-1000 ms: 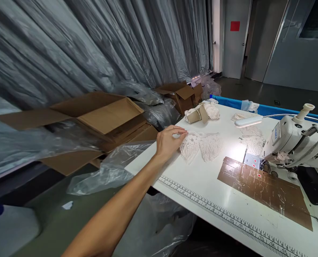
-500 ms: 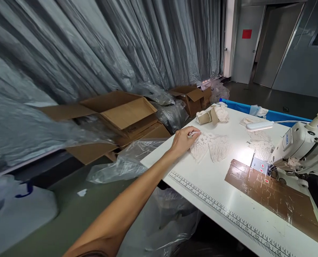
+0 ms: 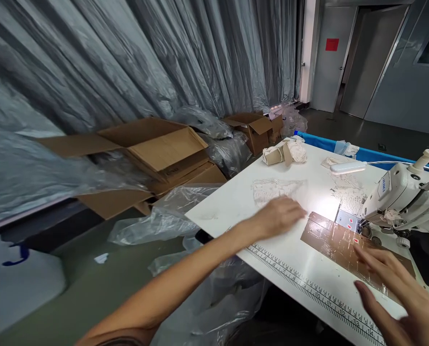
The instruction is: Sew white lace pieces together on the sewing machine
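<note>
A white lace piece [image 3: 268,188] lies spread on the white sewing table [image 3: 214,211]. My left hand [image 3: 281,216] is just in front of it, over its near edge, palm down with fingers bent. Motion blurs the fingertips, so whether they pinch anything is unclear. At the lower right, my right hand [image 3: 398,298] hovers above the brown sheet [image 3: 326,238], thumb and fingers apart, holding nothing. The sewing machine [image 3: 398,197] stands beyond it, its lamp-lit needle area beside more lace [image 3: 349,197].
A bundle of lace with cardboard [image 3: 275,155] sits at the table's far corner. A white lamp [image 3: 347,167] reaches across from the machine. A printed ruler [image 3: 308,288] runs along the front edge. Open cardboard boxes [image 3: 167,149] and plastic bags [image 3: 157,218] fill the floor at left.
My left hand has let go of the lace piece and moved right and nearer. The lace now lies flat as one strip. My right hand has come into view from the lower right.
</note>
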A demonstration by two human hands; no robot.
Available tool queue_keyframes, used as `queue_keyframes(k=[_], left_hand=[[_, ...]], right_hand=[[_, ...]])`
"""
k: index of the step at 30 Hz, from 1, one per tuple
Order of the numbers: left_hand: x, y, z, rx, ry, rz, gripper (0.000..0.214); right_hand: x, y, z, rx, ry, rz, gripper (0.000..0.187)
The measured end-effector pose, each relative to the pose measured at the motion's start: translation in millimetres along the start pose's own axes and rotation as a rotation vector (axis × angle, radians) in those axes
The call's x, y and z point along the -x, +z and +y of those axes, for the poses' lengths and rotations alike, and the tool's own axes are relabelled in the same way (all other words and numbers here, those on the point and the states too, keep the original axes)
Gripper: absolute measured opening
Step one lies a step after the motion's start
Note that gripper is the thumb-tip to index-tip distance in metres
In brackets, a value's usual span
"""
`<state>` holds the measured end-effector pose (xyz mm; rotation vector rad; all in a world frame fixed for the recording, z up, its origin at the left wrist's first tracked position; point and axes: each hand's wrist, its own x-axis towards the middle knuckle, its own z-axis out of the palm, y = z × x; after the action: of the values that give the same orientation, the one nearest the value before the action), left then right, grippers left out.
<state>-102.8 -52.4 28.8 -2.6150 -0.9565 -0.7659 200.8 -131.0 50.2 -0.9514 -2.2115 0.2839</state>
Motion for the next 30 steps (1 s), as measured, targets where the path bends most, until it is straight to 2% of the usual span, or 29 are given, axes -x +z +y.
queue_keyframes(k=[3, 5, 6, 8, 10, 11, 13, 15, 17, 19, 21, 23, 26, 28, 30], left_hand=[[-20.0, 6.0, 51.2, 0.327, 0.141, -0.119, 0.024], [-31.2, 0.8, 73.2, 0.613, 0.145, -0.155, 0.021], [-36.1, -3.8, 79.2, 0.747, 0.108, -0.17, 0.021], [-44.4, -13.7, 81.9, 0.92, -0.086, -0.167, 0.021], [-50.8, -19.3, 75.7, 0.974, -0.335, -0.129, 0.021], [-53.3, -19.1, 70.8, 0.976, -0.453, -0.126, 0.022], [-57.1, -12.4, 60.7, 0.979, -0.625, -0.192, 0.025], [-59.6, 0.7, 51.9, 0.935, -0.668, -0.281, 0.027], [-61.5, 16.4, 44.8, 0.761, -0.584, -0.319, 0.024], [-63.5, 31.5, 38.9, 0.497, -0.446, -0.287, 0.02], [-65.6, 44.0, 33.7, 0.308, -0.287, -0.237, 0.021], [-67.4, 53.2, 29.9, 0.287, -0.091, -0.209, 0.024], [-67.9, 60.2, 29.1, 0.406, 0.192, -0.244, 0.025], [-66.2, 61.0, 32.0, 0.437, 0.269, -0.28, 0.024], [-63.8, 59.8, 35.7, 0.43, 0.259, -0.284, 0.025]], right_hand=[[-11.9, 19.0, 12.1, 0.051, -0.104, -0.042, 0.063], [-11.4, 22.8, 17.7, 0.011, -0.112, -0.079, 0.053], [-9.8, 20.7, 18.7, -0.039, -0.084, -0.144, 0.042], [-6.5, 10.0, 17.7, -0.21, 0.035, -0.345, 0.023], [-5.4, -4.3, 16.7, -0.42, 0.211, -0.492, 0.021], [-6.0, -10.6, 18.0, -0.511, 0.298, -0.501, 0.025], [-8.9, -19.0, 26.5, -0.608, 0.456, -0.439, 0.034], [-13.0, -21.1, 41.8, -0.598, 0.601, -0.379, 0.04], [-18.5, -18.1, 58.5, -0.458, 0.752, -0.304, 0.036], [-25.3, -12.5, 70.8, -0.196, 0.853, -0.24, 0.025], [-32.0, -7.6, 76.2, 0.031, 0.913, -0.233, 0.018], [-35.7, -5.9, 76.1, 0.124, 0.936, -0.244, 0.017], [-31.6, -10.5, 72.8, 0.151, 0.921, -0.257, 0.019], [-23.1, -16.1, 72.6, 0.162, 0.905, -0.269, 0.018], [-13.8, -19.8, 74.2, 0.107, 0.888, -0.238, 0.019]])
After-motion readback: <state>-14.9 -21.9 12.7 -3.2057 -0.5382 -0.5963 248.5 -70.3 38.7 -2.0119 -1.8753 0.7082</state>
